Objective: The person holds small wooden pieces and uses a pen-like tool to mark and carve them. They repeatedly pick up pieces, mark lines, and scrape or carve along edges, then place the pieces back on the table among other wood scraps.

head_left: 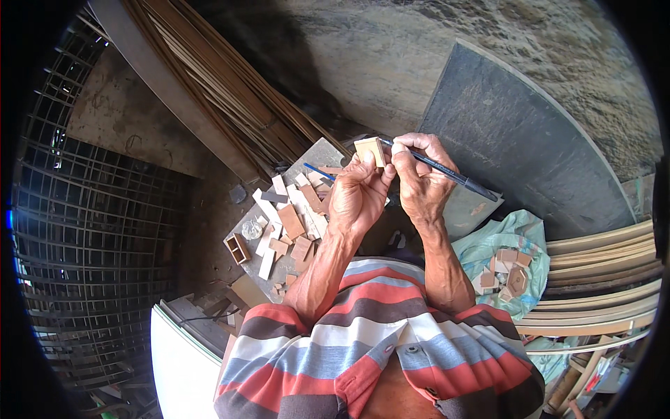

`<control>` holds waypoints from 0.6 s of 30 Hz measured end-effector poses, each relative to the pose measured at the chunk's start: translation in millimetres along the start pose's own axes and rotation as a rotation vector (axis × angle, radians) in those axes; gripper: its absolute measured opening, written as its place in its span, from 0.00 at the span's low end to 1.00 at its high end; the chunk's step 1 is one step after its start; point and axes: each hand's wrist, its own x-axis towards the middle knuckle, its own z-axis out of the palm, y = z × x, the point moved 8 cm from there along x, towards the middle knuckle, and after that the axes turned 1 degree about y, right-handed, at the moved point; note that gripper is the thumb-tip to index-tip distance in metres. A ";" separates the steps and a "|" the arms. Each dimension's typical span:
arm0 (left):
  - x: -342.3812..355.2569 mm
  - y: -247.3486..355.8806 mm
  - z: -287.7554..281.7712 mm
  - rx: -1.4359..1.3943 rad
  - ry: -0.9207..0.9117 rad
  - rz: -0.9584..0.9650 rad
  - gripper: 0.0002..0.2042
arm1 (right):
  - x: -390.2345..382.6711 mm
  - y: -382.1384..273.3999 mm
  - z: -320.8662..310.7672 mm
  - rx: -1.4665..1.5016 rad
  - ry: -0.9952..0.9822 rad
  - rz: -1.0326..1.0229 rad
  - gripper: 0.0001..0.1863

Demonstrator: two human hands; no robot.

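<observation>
My left hand [354, 199] is raised in front of me, its fingers closed round a small pale wooden block [368, 149] with a brownish edge. Between the fingers of my right hand [424, 183] is a dark pen [447, 170], slanting down to the right. The pen's upper left end lies close beside the block; whether it touches cannot be made out. Below and left of my left hand, many loose wood pieces [292, 222] in pale and brown tones cover a grey board [321, 152]. A thin blue stick [319, 171] pokes out behind that hand.
A small open wooden box [238, 248] stands at the board's left edge. On the right, a pale green plastic sack [534, 241] holds brown wood pieces. Long wood strips [230, 77] lean at upper left. A big dark panel [513, 133] rests against the rough wall; metal mesh [98, 258] fills the left.
</observation>
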 end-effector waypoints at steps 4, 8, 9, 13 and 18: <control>0.5 -2.0 -4.6 -0.017 -0.044 -0.002 0.10 | -3.4 -1.2 -0.6 -0.026 -0.015 0.016 0.02; -3.4 -3.5 -5.6 -0.036 -0.021 -0.008 0.10 | -7.2 2.2 -1.6 -0.027 -0.021 0.009 0.02; -3.3 -3.4 -6.2 -0.039 -0.035 -0.009 0.10 | -7.5 0.8 -1.5 -0.027 -0.019 0.011 0.02; -6.1 -3.3 -5.2 -0.019 -0.026 -0.020 0.10 | -6.5 -10.3 -1.3 -0.097 -0.012 -0.040 0.02; -6.4 -2.8 -4.8 -0.019 -0.017 -0.008 0.10 | -10.5 3.1 -1.8 -0.057 -0.029 -0.014 0.02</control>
